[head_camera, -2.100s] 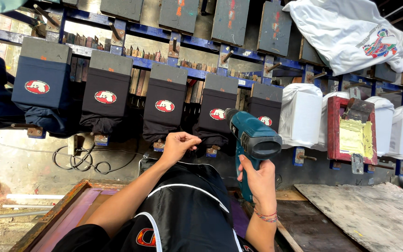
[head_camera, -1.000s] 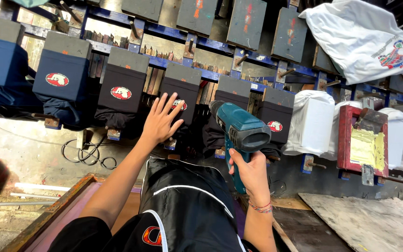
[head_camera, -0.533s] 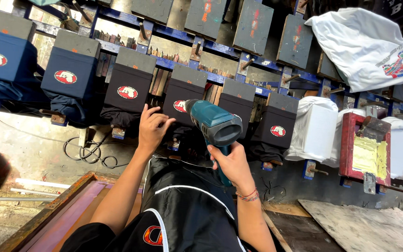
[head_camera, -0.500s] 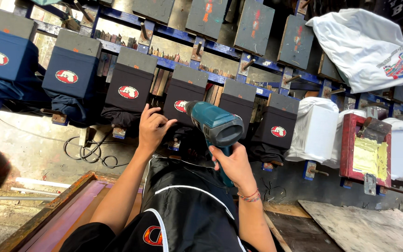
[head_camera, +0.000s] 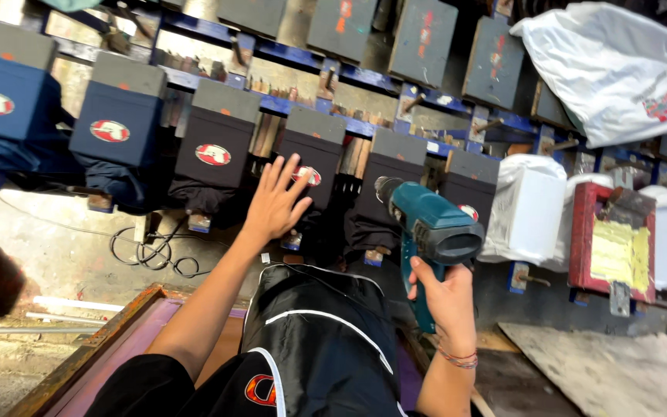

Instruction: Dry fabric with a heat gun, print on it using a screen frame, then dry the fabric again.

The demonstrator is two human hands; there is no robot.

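Two hands, one head view. Left hand [head_camera: 277,202]: fingers spread wide, holding nothing, raised before the dark garment-covered boards [head_camera: 215,147] on a blue rack [head_camera: 364,79] (contact with them cannot be told). Right hand [head_camera: 448,299]: wrapped firmly around the grip of a teal heat gun [head_camera: 428,232], nozzle aimed toward the boards, just right of the left hand. Black garment with white piping [head_camera: 319,349]: stretched on the near board below both hands. White garments [head_camera: 530,207] cover boards at right; a wooden-framed screen [head_camera: 94,340] lies lower left.

Teal heat gun [head_camera: 430,232]; black white-piped garment [head_camera: 326,347]; red-framed yellow screen [head_camera: 615,251].
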